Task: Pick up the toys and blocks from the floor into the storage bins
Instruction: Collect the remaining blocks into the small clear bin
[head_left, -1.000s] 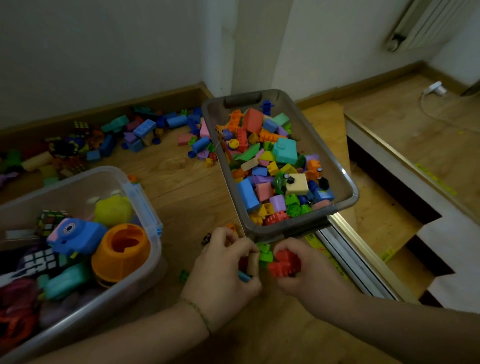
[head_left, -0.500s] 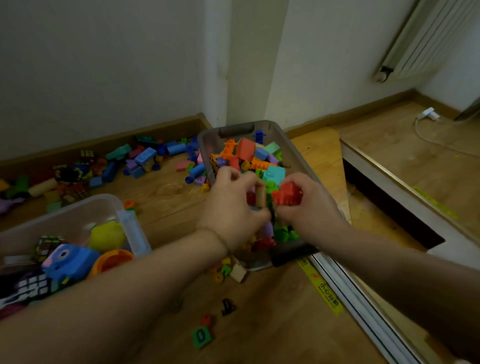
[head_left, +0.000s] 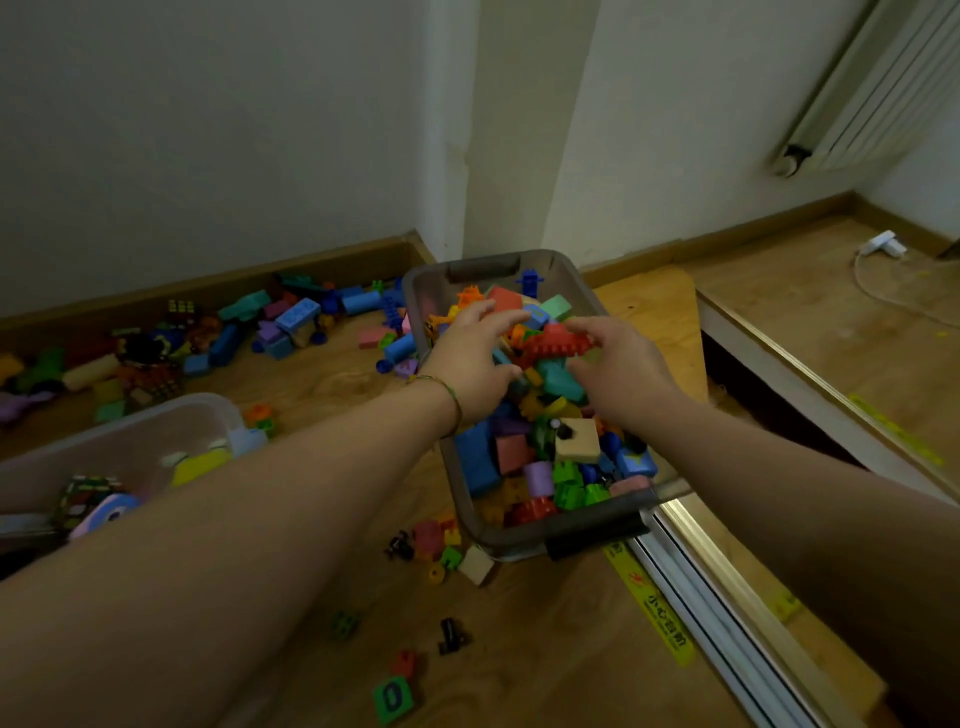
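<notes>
Reaching out over the grey bin (head_left: 597, 530), both hands hover above its heap of blocks. The left hand (head_left: 475, 358) has its fingers spread and loose, gripping nothing that shows. The right hand (head_left: 618, 364) has fingers half uncurled, with a red toothed block (head_left: 558, 343) at its fingertips; whether it pinches the block or has let it go cannot be told.

Just right of the right forearm the floor ends at a metal-edged step (head_left: 727, 561) with a yellow warning strip (head_left: 649, 603), so there is little room on that side. Under and left of the left forearm the wooden floor (head_left: 545, 649) lies open, dotted with small loose pieces (head_left: 441, 540) beside the near corner of the grey bin.

A second ago the hands were low, in front of the bin's near handle, the right one closed on the red block; now they are raised and stretched over the bin's middle, fingers opened.

The grey bin is full of mixed blue, pink, green, orange and cream blocks. Left of the left forearm a clear bin (head_left: 171, 415) holds a yellow toy, a puzzle cube and a blue toy. Beyond the left hand, more blocks (head_left: 291, 322) lie scattered along the wall.
</notes>
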